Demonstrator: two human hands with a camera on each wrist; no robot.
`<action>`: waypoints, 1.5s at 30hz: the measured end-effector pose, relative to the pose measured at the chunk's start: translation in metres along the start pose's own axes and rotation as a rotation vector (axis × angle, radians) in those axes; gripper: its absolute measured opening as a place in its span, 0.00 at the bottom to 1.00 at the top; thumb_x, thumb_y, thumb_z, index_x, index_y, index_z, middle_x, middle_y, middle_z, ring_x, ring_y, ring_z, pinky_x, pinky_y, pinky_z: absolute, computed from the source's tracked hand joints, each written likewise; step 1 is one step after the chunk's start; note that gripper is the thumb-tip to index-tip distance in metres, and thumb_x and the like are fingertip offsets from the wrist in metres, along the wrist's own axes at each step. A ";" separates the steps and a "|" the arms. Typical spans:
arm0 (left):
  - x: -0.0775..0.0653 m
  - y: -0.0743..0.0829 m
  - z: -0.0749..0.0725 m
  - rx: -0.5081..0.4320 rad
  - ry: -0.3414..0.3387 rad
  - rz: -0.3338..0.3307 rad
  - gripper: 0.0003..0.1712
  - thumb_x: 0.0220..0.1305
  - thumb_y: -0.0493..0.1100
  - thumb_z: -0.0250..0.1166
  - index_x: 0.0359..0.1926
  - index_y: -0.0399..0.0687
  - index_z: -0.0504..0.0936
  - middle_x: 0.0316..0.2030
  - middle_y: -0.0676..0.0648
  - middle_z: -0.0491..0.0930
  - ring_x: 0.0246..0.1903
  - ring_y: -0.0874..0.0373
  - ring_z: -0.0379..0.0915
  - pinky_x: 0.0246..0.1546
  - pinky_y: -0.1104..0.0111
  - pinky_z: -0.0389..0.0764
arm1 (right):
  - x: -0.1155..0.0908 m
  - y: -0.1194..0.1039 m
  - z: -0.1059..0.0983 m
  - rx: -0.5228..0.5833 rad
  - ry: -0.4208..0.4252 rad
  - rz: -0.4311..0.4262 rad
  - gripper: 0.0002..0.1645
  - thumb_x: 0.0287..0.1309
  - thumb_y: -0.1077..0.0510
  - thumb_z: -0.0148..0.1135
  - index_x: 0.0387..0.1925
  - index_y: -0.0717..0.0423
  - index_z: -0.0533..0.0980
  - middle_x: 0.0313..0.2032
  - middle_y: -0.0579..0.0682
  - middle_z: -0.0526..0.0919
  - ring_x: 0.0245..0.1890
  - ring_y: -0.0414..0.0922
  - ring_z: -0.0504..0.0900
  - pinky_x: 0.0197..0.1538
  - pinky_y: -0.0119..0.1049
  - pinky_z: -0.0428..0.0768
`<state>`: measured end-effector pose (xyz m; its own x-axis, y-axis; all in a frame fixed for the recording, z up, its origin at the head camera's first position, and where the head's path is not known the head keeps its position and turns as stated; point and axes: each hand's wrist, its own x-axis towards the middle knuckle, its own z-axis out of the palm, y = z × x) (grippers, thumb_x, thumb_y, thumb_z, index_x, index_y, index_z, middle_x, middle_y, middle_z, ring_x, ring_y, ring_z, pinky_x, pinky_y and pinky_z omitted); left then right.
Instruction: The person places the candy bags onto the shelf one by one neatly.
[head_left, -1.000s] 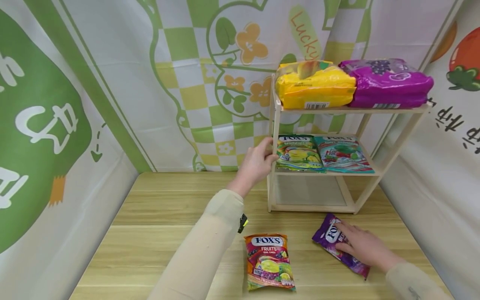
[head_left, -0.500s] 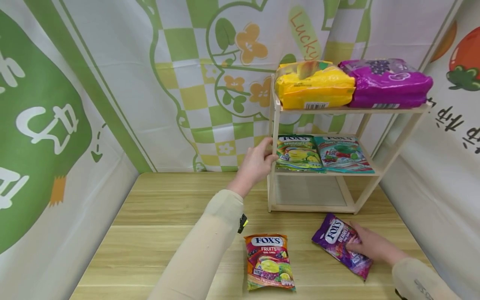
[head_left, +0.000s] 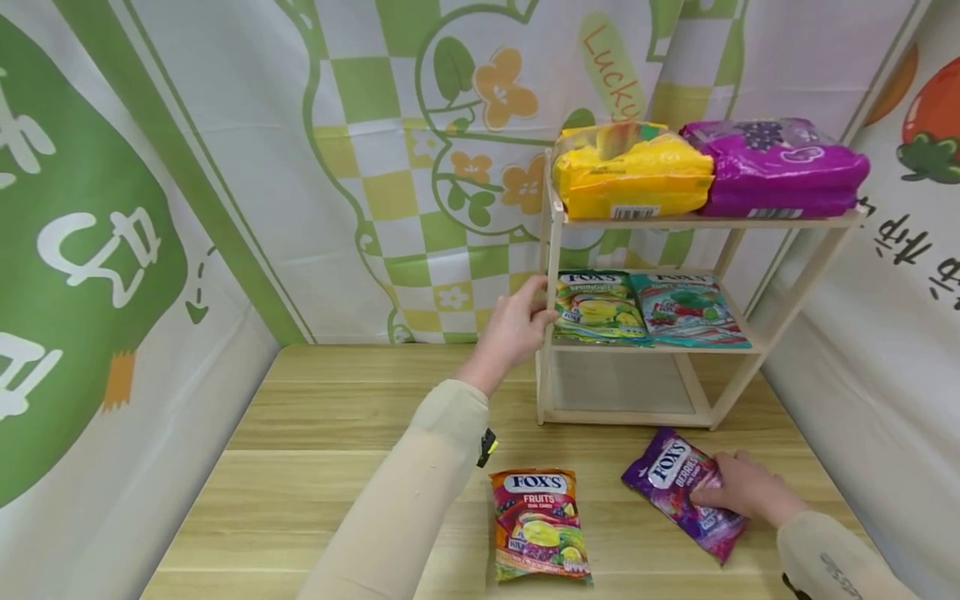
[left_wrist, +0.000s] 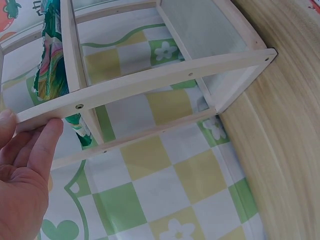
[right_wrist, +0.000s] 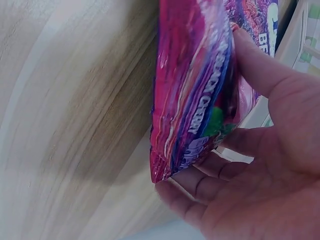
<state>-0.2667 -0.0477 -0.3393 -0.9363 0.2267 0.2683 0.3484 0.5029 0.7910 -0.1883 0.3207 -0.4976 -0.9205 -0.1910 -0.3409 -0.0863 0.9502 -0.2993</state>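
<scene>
My left hand (head_left: 513, 333) grips the front left post of a small wooden shelf rack (head_left: 637, 417); in the left wrist view its thumb and fingers (left_wrist: 46, 147) lie on either side of that post. Down at the right, my right hand (head_left: 753, 490) holds a purple FOX'S Berries candy bag (head_left: 678, 483) by its right edge. In the right wrist view the thumb lies on the face of the bag (right_wrist: 195, 90) and the fingers curl beneath it. An orange-red FOX'S Fruits candy bag (head_left: 540, 525) lies flat on the table, apart from both hands.
On the rack's top sit a yellow pack (head_left: 633, 175) and a purple pack (head_left: 783, 171). Its middle shelf bears a green FOX'S bag (head_left: 600, 308) and a teal FOX'S bag (head_left: 690, 310). Printed cloth walls (head_left: 217, 167) surround the wooden table (head_left: 337, 433).
My right hand has slid from the face of the Berries bag to its right edge and gripped it. The bag has shifted slightly. My left hand stays on the post.
</scene>
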 end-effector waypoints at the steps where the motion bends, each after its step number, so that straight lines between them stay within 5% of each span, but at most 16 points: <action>1: 0.000 0.000 0.000 0.000 0.001 0.003 0.24 0.73 0.37 0.63 0.67 0.44 0.71 0.53 0.36 0.84 0.50 0.48 0.85 0.44 0.65 0.88 | 0.001 0.002 0.001 0.009 0.007 -0.006 0.62 0.50 0.31 0.73 0.60 0.83 0.65 0.46 0.76 0.74 0.45 0.68 0.79 0.51 0.70 0.78; 7: 0.001 0.001 0.002 0.001 0.005 0.013 0.25 0.72 0.36 0.63 0.67 0.44 0.71 0.53 0.36 0.84 0.51 0.47 0.85 0.46 0.63 0.87 | 0.002 0.006 0.003 0.040 0.000 -0.003 0.63 0.50 0.30 0.74 0.56 0.86 0.65 0.45 0.76 0.75 0.47 0.70 0.78 0.53 0.68 0.78; 15: 0.001 0.003 0.003 0.004 0.000 -0.009 0.25 0.72 0.37 0.63 0.68 0.47 0.71 0.53 0.36 0.84 0.52 0.48 0.85 0.47 0.64 0.87 | -0.002 0.004 0.001 0.160 -0.013 0.009 0.51 0.51 0.35 0.76 0.49 0.79 0.67 0.35 0.57 0.79 0.35 0.50 0.80 0.44 0.55 0.84; 23: 0.001 0.001 0.001 0.001 -0.009 -0.016 0.25 0.73 0.38 0.63 0.68 0.46 0.70 0.54 0.37 0.84 0.52 0.48 0.84 0.45 0.63 0.87 | -0.006 0.002 -0.008 0.280 -0.076 0.014 0.41 0.58 0.47 0.71 0.53 0.81 0.68 0.36 0.55 0.81 0.34 0.47 0.80 0.40 0.44 0.84; 30: 0.000 -0.002 -0.001 -0.008 0.002 -0.007 0.25 0.72 0.37 0.63 0.68 0.46 0.71 0.54 0.36 0.84 0.53 0.47 0.84 0.47 0.63 0.87 | -0.008 -0.003 -0.019 0.263 -0.092 0.016 0.38 0.59 0.48 0.69 0.54 0.78 0.70 0.36 0.53 0.81 0.34 0.46 0.80 0.39 0.43 0.83; 40: 0.000 -0.001 -0.001 0.011 0.011 0.002 0.24 0.72 0.36 0.64 0.66 0.45 0.72 0.53 0.36 0.84 0.53 0.48 0.84 0.45 0.64 0.87 | -0.013 -0.004 -0.024 0.442 -0.085 0.040 0.27 0.57 0.52 0.69 0.46 0.70 0.73 0.31 0.53 0.81 0.26 0.46 0.81 0.28 0.40 0.84; 45: 0.000 0.001 0.000 0.011 0.006 -0.001 0.24 0.72 0.37 0.64 0.67 0.46 0.72 0.53 0.36 0.84 0.52 0.49 0.85 0.45 0.64 0.87 | -0.016 0.001 -0.028 0.542 -0.133 0.031 0.30 0.58 0.54 0.67 0.52 0.73 0.70 0.31 0.54 0.81 0.25 0.46 0.81 0.24 0.37 0.82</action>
<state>-0.2665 -0.0471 -0.3380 -0.9370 0.2212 0.2704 0.3476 0.5127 0.7851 -0.1845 0.3315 -0.4675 -0.8604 -0.2280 -0.4558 0.1804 0.7002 -0.6908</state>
